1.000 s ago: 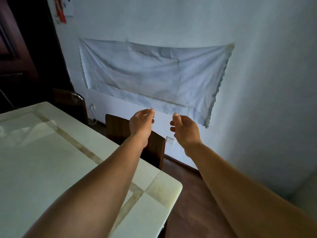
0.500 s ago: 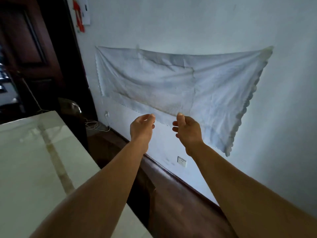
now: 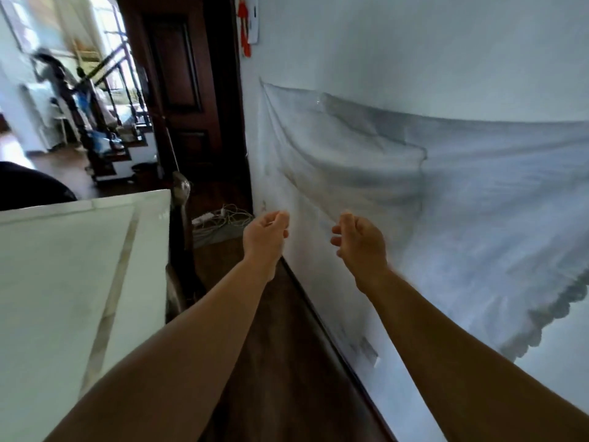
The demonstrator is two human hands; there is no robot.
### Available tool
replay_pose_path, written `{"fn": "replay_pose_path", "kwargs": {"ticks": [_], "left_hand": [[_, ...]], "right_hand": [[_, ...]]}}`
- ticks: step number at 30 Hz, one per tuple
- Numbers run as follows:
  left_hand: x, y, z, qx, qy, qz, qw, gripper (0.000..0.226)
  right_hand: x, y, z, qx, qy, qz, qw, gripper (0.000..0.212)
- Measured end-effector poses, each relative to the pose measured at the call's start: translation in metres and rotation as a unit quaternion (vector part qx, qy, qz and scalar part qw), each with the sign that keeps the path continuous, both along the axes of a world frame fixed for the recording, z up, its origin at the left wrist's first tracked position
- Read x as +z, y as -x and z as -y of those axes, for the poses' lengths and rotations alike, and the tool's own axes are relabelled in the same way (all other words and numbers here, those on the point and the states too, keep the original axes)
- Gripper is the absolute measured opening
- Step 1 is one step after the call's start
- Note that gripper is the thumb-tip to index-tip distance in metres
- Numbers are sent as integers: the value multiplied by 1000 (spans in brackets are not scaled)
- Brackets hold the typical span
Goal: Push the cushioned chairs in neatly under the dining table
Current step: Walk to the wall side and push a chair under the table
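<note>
The pale stone dining table fills the left of the view. Two dark wooden chair backs stand along its right edge: a far chair near the table's corner and a near chair, both tucked close against the table. My left hand and my right hand are held out in front of me over the narrow floor strip, fingers loosely curled and apart, holding nothing. Neither hand touches a chair.
A white wall with a pinned grey cloth runs close on the right. A tangle of white cables lies on the dark floor by a dark wooden door. A stair railing stands in the bright room beyond. A wall socket sits low.
The view has swung left along the wall: the doorway and far room have come into sight. The chairs now lie to the left of my hands, which keep their pose.
</note>
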State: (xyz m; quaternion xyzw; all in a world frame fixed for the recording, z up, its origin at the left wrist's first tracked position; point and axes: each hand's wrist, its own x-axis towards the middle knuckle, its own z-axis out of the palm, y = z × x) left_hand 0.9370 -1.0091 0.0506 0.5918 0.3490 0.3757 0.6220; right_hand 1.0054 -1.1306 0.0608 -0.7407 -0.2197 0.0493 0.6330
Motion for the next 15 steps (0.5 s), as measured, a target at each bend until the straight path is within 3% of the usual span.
{"fn": "replay_pose_path", "kwargs": {"ticks": [6,10,15], "left_hand": [[-10,-31,-49,50,-6,-8,999,16],[-11,-60,-103,82,-24,13,996,21],[3,-95,-190,118,-25,22,992,8]], "right_hand": [[-11,-45,-58,50,-4,-47,998,33],[-11,-77,-117,93,6,-12,996,35],[2,-126,-210,141,32,28,989,33]]}}
